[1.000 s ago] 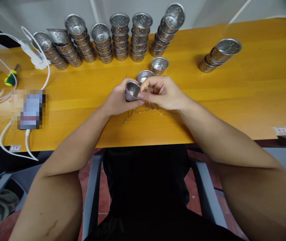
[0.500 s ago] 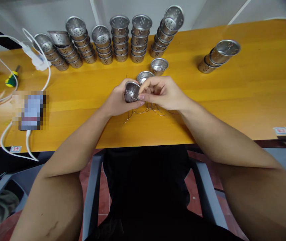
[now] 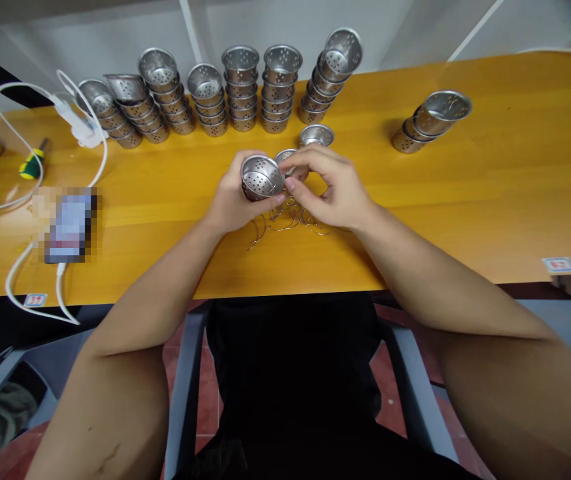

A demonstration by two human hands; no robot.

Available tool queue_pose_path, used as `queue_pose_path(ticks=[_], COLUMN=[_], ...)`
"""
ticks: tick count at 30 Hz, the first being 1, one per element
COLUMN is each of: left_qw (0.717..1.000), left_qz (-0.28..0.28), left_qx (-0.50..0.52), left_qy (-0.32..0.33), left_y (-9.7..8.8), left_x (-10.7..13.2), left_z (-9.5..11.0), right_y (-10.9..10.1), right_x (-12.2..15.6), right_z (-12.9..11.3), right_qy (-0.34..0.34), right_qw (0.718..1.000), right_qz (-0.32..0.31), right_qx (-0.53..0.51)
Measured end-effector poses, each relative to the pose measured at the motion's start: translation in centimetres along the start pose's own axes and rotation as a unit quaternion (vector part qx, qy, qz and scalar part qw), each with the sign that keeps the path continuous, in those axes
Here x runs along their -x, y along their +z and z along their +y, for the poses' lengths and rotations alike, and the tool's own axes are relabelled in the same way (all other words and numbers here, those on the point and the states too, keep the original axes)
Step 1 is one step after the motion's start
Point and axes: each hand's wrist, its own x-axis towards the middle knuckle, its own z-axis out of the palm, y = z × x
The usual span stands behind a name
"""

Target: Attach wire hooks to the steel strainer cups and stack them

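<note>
My left hand (image 3: 230, 197) is wrapped around a small perforated metal cup (image 3: 261, 179), its mouth tilted up toward me. At the cup's right rim, the thumb and forefinger of my right hand (image 3: 333, 183) come together; what lies between the tips is too small to make out. Beneath both hands, several thin curved wires (image 3: 293, 217) lie loose on the table. Just behind my fingers stands a second perforated cup (image 3: 285, 157), partly hidden by the right hand. Another single cup (image 3: 317, 135) stands beyond it.
Stacks of perforated cups (image 3: 240, 87) line the wall at the back. A shorter leaning stack (image 3: 433, 120) stands to the right. On the left are a phone (image 3: 70, 227) with a white cable, a power adapter (image 3: 88, 131) and a green-yellow screwdriver (image 3: 31, 165). The wooden table's (image 3: 465, 220) front edge faces me.
A thin wire lay across the cup's mouth in my right fingers before; that wire no longer shows there. My right fingers have moved to the cup's outer right rim. The view has shifted slightly.
</note>
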Motion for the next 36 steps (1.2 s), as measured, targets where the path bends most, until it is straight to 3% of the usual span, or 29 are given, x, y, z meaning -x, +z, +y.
queue_pose_path(ticks=[6, 11, 16, 21, 26, 33, 36], left_qw=[0.999, 0.999, 1.000, 1.000, 0.998, 0.997, 0.996], left_qz=[0.002, 0.002, 0.000, -0.010, -0.008, -0.064, -0.082], left_qx=[0.017, 0.018, 0.003, 0.017, 0.023, 0.022, 0.032], left_qy=[0.050, 0.050, 0.000, 0.019, 0.055, -0.043, -0.025], left_y=[0.1, 0.1, 0.1, 0.0, 0.2, 1.2, 0.9], left_x=[-0.2, -0.1, 0.1, 0.0, 0.0, 0.3, 0.6], left_z=[0.1, 0.2, -0.2, -0.2, -0.6, -1.4, -1.6], right_y=[-0.5, -0.3, 0.0, 0.0, 0.3, 2.2, 0.2], right_x=[0.0, 0.2, 0.3, 0.4, 0.5, 0.6, 0.0], right_z=[0.5, 1.3, 1.4, 1.5, 1.6, 2.4, 3.0], right_qy=[-0.042, -0.061, -0.069, -0.060, -0.045, -0.027, -0.051], right_qw=[0.997, 0.992, 0.987, 0.985, 0.989, 0.993, 0.989], right_qz=[-0.030, -0.052, -0.084, -0.111, -0.092, -0.051, -0.017], right_qx=[0.049, 0.101, 0.121, 0.119, 0.108, 0.107, 0.140])
